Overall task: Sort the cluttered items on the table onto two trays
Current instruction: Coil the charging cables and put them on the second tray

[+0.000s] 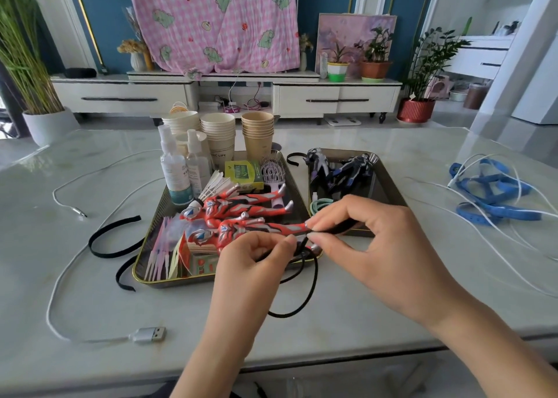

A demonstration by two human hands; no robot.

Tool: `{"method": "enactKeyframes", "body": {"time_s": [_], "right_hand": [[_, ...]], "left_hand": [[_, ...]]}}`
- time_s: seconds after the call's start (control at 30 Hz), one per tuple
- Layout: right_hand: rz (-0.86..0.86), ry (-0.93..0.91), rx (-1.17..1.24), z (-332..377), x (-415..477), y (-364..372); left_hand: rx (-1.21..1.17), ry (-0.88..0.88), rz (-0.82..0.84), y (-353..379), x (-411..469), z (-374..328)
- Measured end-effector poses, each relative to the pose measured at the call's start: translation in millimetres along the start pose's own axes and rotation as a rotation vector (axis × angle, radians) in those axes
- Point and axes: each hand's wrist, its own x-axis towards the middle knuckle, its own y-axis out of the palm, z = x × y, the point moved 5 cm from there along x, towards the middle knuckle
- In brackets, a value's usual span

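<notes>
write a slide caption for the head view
Left hand and right hand pinch a black cord in front of the crowded tray and the sparser tray.

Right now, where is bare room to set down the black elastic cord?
Marble is bare in front of the left gold-rimmed tray, inside the white USB cable loop, and mostly bare between the dark right tray and the blue straps. The right tray shows a bare strip beside its dark blue figures. The left tray is packed.
</notes>
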Motion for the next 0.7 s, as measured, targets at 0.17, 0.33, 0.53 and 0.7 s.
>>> {"method": "enactKeyframes", "body": {"time_s": [0.17,0.33,0.53,0.7], "right_hand": [[-0.102,0.125,0.252,-4.1,7.3,-5.6],[-0.149,0.334,0.589,-10.8,12.7,-6.7],[-0.141,0.538,0.867,-21.3,12.8,-4.1],[-0.031,0.674,0.578,-35.5,2.9,4.9]], "left_hand": [[0.001,-0.021,0.001,0.5,-2.0,-1.2],[-0.290,-0.207,0.047,0.0,-3.2,4.8],[-0.508,-0.294,0.090,5.2,-9.8,-3.0],[-0.755,-0.438,0.081,8.7,-8.6,-1.4]]}}
